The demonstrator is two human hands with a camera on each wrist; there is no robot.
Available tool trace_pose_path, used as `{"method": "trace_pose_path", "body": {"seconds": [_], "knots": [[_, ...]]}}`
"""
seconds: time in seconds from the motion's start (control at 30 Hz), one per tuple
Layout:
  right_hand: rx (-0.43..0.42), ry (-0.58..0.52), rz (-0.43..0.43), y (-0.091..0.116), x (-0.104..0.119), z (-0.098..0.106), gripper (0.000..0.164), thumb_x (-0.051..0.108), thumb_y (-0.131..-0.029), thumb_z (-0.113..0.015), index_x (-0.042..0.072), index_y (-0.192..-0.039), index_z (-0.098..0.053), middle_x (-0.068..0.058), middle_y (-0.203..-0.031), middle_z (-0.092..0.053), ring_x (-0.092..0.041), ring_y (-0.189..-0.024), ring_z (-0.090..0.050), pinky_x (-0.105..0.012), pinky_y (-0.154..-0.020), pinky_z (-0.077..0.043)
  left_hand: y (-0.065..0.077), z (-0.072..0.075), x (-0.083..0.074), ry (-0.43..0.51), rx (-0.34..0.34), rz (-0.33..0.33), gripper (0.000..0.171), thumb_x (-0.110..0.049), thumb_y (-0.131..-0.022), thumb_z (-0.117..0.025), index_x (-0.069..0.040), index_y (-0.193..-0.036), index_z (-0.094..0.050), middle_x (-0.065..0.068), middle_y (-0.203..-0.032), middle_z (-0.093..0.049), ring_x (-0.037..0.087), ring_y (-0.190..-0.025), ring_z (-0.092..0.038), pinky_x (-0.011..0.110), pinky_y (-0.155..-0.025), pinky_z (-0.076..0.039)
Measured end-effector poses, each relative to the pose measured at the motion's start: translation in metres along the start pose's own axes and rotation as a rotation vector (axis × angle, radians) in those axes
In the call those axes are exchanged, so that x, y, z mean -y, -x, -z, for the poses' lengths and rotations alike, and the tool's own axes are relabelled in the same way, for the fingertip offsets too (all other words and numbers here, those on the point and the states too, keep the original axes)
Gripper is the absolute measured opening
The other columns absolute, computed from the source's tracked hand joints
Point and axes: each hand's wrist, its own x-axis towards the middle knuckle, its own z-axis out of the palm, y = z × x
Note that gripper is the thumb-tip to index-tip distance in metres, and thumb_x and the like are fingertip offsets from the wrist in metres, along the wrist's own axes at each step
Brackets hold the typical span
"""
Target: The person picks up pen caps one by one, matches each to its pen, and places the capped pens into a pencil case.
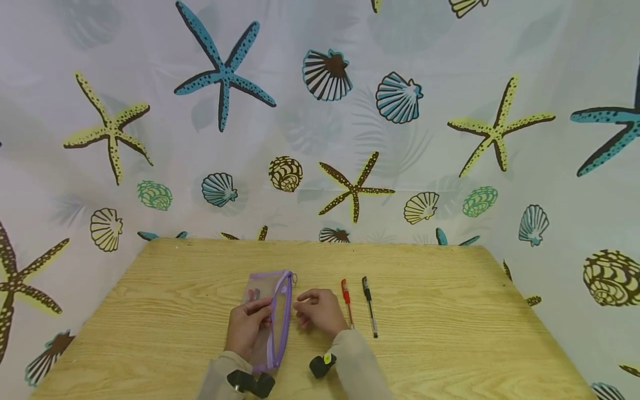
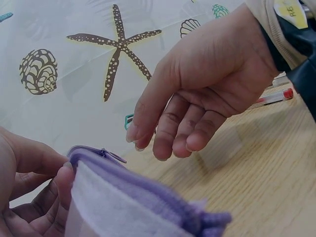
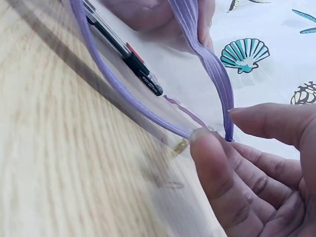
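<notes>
A clear pencil pouch with purple zipper edging (image 1: pixel 285 333) lies on the table, its mouth parted. My left hand (image 1: pixel 245 329) pinches the near side of that mouth between thumb and fingers. Through the opening, the right wrist view shows a black-capped pen (image 3: pixel 143 73) inside, with a bit of red behind it. Just right of the pouch is my right hand (image 1: pixel 324 314), its fingers loosely bent and holding nothing. The left wrist view shows a gap between the right hand and the zipper edge (image 2: pixel 133 182). A small zipper pull (image 2: pixel 114 156) hangs at the far end.
To the right of my right hand, a red pen (image 1: pixel 346 293) and a black pen (image 1: pixel 369 300) lie side by side on the wooden table (image 1: pixel 450 322). A cloth (image 1: pixel 300 133) printed with starfish and shells hangs behind the table and along its sides.
</notes>
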Motion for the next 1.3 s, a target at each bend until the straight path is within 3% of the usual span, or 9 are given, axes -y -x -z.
{"method": "trace_pose_path", "body": {"seconds": [0.8, 1.3], "knots": [[0.035, 0.049, -0.028, 0.009, 0.000, 0.030, 0.030, 0.008, -0.090, -0.066, -0.012, -0.112, -0.060, -0.017, -0.081, -0.069, -0.019, -0.056, -0.065, -0.035, -0.054, -0.057, -0.002, 0.000, 0.003, -0.005, -0.012, -0.013, 0.023, 0.007, -0.086, -0.063, 0.018, -0.107, -0.064, 0.002, -0.072, -0.065, 0.007, -0.055, -0.057, 0.019, -0.052, -0.051], [-0.027, 0.076, -0.052, 0.013, 0.004, 0.052, 0.031, 0.008, -0.091, -0.065, -0.012, -0.113, -0.060, -0.019, -0.081, -0.069, -0.019, -0.055, -0.064, -0.037, -0.054, -0.057, -0.002, 0.001, 0.003, 0.007, 0.010, -0.004, 0.026, 0.006, -0.088, -0.063, 0.018, -0.110, -0.062, 0.001, -0.073, -0.065, 0.007, -0.055, -0.057, 0.019, -0.052, -0.051]]}}
